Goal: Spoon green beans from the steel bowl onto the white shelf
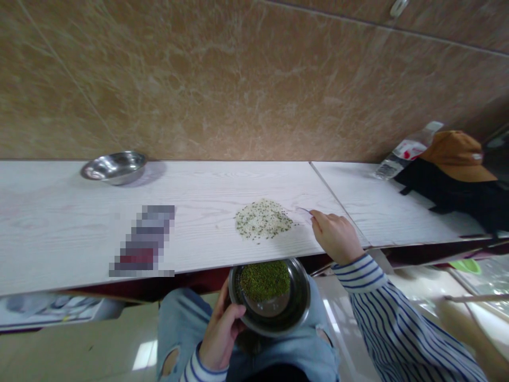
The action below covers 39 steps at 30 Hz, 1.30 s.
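My left hand (pixel 225 323) grips the near left rim of a steel bowl (pixel 303 305), thumb on top. The bowl sits over my lap, just below the table's front edge, and is tilted. Green beans (pixel 265 281) heap toward its far side. Above the tabletop, my right hand (pixel 336 233) is closed on a thin metal utensil (pixel 304 210) that points left; its far end is too faint to make out. Left of that end lies a flat pile of white grains mixed with green beans (pixel 263 219), not touched by either hand.
A second steel bowl (pixel 115 167) stands at the back left of the white table (pixel 199 196). A blurred-out flat object (pixel 145 241) lies near the front edge. At right, a plastic bottle (pixel 409 151) leans near an orange cap (pixel 457 151) and a black bag (pixel 449 196).
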Motion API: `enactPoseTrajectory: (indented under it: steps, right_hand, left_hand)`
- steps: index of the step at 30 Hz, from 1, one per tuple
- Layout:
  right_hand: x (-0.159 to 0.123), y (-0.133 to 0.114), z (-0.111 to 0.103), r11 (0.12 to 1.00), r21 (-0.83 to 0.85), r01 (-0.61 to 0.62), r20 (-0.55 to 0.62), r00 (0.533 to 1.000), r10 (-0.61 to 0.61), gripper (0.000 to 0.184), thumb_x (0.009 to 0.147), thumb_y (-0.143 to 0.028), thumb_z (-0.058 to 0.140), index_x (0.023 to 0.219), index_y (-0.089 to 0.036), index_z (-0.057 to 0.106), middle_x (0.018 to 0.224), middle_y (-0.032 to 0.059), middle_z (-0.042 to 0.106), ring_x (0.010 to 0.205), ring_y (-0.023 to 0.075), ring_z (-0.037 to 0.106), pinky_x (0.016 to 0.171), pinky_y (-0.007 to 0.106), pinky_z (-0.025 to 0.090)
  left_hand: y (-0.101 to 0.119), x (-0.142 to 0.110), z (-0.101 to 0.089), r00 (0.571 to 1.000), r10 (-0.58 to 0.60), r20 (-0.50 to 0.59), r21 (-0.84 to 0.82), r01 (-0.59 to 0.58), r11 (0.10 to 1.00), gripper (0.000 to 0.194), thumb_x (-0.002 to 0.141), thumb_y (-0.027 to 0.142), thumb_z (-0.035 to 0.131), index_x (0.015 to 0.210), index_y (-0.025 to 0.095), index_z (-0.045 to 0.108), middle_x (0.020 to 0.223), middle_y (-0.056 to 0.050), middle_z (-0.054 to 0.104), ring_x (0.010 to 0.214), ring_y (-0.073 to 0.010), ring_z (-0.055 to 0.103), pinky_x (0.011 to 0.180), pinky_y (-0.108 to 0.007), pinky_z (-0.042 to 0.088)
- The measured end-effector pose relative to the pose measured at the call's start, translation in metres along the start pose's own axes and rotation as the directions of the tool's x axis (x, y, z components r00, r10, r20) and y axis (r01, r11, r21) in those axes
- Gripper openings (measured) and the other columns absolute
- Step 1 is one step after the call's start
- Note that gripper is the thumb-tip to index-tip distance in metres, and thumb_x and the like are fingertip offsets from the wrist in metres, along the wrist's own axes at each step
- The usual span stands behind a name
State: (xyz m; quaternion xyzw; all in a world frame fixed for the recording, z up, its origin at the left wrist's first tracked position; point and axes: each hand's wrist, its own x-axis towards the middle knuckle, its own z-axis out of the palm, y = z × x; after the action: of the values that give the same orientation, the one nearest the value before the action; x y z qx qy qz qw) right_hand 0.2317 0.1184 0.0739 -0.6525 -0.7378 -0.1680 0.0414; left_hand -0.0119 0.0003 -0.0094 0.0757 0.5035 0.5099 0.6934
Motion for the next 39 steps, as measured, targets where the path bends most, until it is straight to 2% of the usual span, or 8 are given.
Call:
enactPoseTrajectory:
  steps: [3, 9, 18, 23, 27, 34, 39]
  right_hand:
    - [-0.006, -0.009, -0.003, 1.000, 0.014, 0.011, -0.005, 1.000, -0.011, 0.031, 0.088, -0.022, 0.035, 0.109, -0.014, 0.056, 0.080, 0.0077, 0.068, 0.073, 0.0176, 0.061, 0.067, 0.028, 0.037]
    - [-0.018, -0.030, -0.011, 0.997, 0.066, 0.049, -0.045, 0.998, -0.046, 0.030, 0.087, -0.022, 0.036, 0.108, -0.015, 0.056, 0.075, 0.0056, 0.067, 0.068, 0.0170, 0.060, 0.065, 0.028, 0.038]
    - [-0.025, -0.060, -0.019, 0.987, 0.141, 0.072, -0.056, 0.996, -0.065, 0.029, 0.087, -0.021, 0.037, 0.109, -0.015, 0.055, 0.075, 0.0042, 0.067, 0.066, 0.0161, 0.061, 0.063, 0.027, 0.040]
    - [-0.026, -0.072, -0.021, 0.979, 0.184, 0.088, -0.074, 0.994, -0.076, 0.030, 0.087, -0.021, 0.036, 0.110, -0.015, 0.054, 0.079, 0.0047, 0.068, 0.067, 0.0159, 0.061, 0.064, 0.027, 0.041]
    - [-0.026, -0.068, -0.024, 0.976, 0.204, 0.079, -0.092, 0.994, -0.062, 0.029, 0.087, -0.023, 0.037, 0.109, -0.016, 0.055, 0.078, 0.0042, 0.068, 0.066, 0.0163, 0.062, 0.063, 0.027, 0.041]
    - [-0.033, -0.043, -0.023, 0.980, 0.197, 0.021, -0.079, 0.997, -0.005, 0.026, 0.085, -0.022, 0.039, 0.103, -0.017, 0.057, 0.075, 0.0035, 0.068, 0.064, 0.0164, 0.062, 0.057, 0.026, 0.041]
    - [-0.044, -0.048, -0.022, 0.974, 0.227, 0.021, -0.062, 0.998, -0.007, 0.026, 0.086, -0.023, 0.038, 0.103, -0.018, 0.056, 0.073, 0.0022, 0.067, 0.061, 0.0155, 0.062, 0.055, 0.026, 0.039]
  left_hand:
    - [0.001, -0.002, 0.001, 1.000, -0.006, 0.013, 0.011, 0.006, 1.000, 0.079, 0.057, 0.016, 0.060, 0.132, 0.026, 0.038, 0.115, -0.005, 0.059, 0.084, -0.0194, 0.056, 0.061, -0.029, 0.046]
    - [0.005, -0.006, 0.003, 1.000, -0.013, 0.022, 0.001, 0.013, 1.000, 0.080, 0.058, 0.013, 0.058, 0.134, 0.027, 0.035, 0.102, -0.003, 0.063, 0.074, -0.0157, 0.055, 0.061, -0.027, 0.046]
    - [0.006, -0.009, 0.002, 0.999, 0.009, 0.032, -0.012, -0.008, 1.000, 0.078, 0.059, 0.012, 0.056, 0.133, 0.023, 0.036, 0.107, -0.005, 0.060, 0.077, -0.0164, 0.053, 0.061, -0.028, 0.047]
    - [0.006, -0.009, -0.001, 0.999, 0.014, 0.033, -0.023, -0.013, 1.000, 0.078, 0.059, 0.011, 0.056, 0.133, 0.025, 0.036, 0.111, -0.004, 0.059, 0.076, -0.0149, 0.053, 0.062, -0.027, 0.047]
    - [0.006, -0.008, -0.003, 0.999, 0.008, 0.033, -0.036, -0.007, 0.999, 0.077, 0.059, 0.012, 0.057, 0.132, 0.026, 0.038, 0.109, -0.003, 0.060, 0.075, -0.0145, 0.054, 0.065, -0.029, 0.047]
    - [0.005, -0.008, -0.004, 0.999, 0.006, 0.041, -0.028, -0.005, 1.000, 0.077, 0.059, 0.012, 0.058, 0.132, 0.027, 0.037, 0.113, -0.004, 0.057, 0.081, -0.0165, 0.054, 0.066, -0.029, 0.047]
    - [0.002, -0.006, -0.005, 0.999, -0.005, 0.032, -0.042, 0.006, 0.999, 0.077, 0.058, 0.014, 0.060, 0.131, 0.027, 0.039, 0.116, -0.005, 0.055, 0.084, -0.0177, 0.053, 0.065, -0.030, 0.048]
